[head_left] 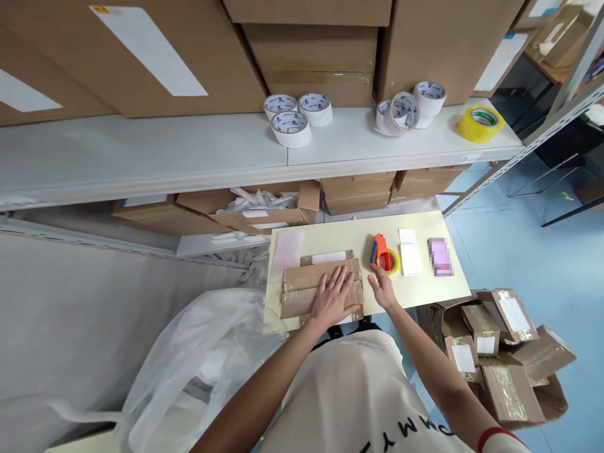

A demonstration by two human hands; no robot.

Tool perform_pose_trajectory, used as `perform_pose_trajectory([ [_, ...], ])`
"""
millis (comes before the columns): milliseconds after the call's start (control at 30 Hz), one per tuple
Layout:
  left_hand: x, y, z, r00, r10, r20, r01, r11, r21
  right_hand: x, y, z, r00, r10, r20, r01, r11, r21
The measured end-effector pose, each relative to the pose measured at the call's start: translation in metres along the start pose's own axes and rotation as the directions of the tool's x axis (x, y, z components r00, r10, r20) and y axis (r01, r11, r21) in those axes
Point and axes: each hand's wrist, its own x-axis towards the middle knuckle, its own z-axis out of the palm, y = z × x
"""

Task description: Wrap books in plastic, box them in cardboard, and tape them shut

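Observation:
A flat cardboard box [302, 301] with clear tape along its seam lies on the pale yellow table [443, 283]. My left hand [334, 297] rests flat on its right part, fingers spread. Just to the right, my right hand [384, 289] is held over the table beside the box, fingers apart and nothing in them. Its fingertips come close to the lower edge of a red-orange tape dispenser [381, 246] with a yellow tape roll; I cannot tell whether they touch it. Another taped cardboard piece [350, 255] shows behind the box's far edge.
On the table are a white paper pad [410, 255], a purple blurred item [441, 257] and a pinkish sheet [287, 251]. Tape rolls [291, 131] line the shelf [189, 151] ahead. A large carton [557, 402] of packed boxes stands right; a plastic bag [198, 352] bulges left.

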Motion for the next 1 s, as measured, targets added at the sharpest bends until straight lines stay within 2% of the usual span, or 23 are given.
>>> perform_pose_trajectory([
  [67,0.000,-0.001,0.001,1.000,-0.008,0.020,0.008,1.000,0.012,0.014,0.008,-0.007,0.996,0.045,-0.075,-0.056,0.988,-0.141],
  [100,0.001,0.000,0.000,0.999,-0.011,0.034,0.010,1.000,0.017,0.023,0.011,-0.009,0.995,0.064,-0.074,-0.078,0.974,-0.213],
  [233,-0.001,0.001,-0.001,0.996,-0.068,0.063,0.065,0.997,0.047,0.057,0.021,-0.001,0.974,0.225,0.023,-0.197,0.895,-0.401],
  [333,-0.009,-0.004,-0.003,0.975,-0.218,0.031,0.216,0.974,0.075,0.073,0.027,0.010,0.959,0.276,0.059,-0.225,0.873,-0.432],
  [433,-0.022,-0.013,-0.005,0.923,-0.385,-0.007,0.384,0.919,0.086,0.078,0.031,0.013,0.952,0.296,0.074,-0.232,0.859,-0.457],
  [500,-0.030,-0.019,-0.006,0.888,-0.459,-0.019,0.459,0.884,0.083,0.077,0.032,0.008,0.944,0.323,0.066,-0.257,0.848,-0.463],
  [600,-0.037,-0.023,-0.005,0.877,-0.481,-0.012,0.481,0.875,0.060,0.071,0.028,-0.011,0.965,0.257,0.054,-0.224,0.911,-0.345],
  [700,-0.036,-0.020,-0.003,0.884,-0.467,-0.011,0.468,0.883,0.042,0.058,0.016,-0.040,0.984,0.179,0.024,-0.176,0.981,-0.087],
  [800,-0.028,-0.011,-0.001,0.893,-0.450,-0.001,0.450,0.893,0.030,0.041,-0.009,-0.072,0.992,0.119,0.031,-0.123,0.981,0.149],
  [900,-0.020,0.000,0.000,0.910,-0.414,0.003,0.414,0.910,-0.004,0.028,-0.044,-0.096,0.997,0.067,-0.047,-0.056,0.976,0.210],
  [1000,-0.016,0.007,0.002,0.924,-0.381,-0.035,0.379,0.924,-0.057,0.025,-0.077,-0.100,0.985,0.053,-0.167,-0.018,0.979,0.204],
])
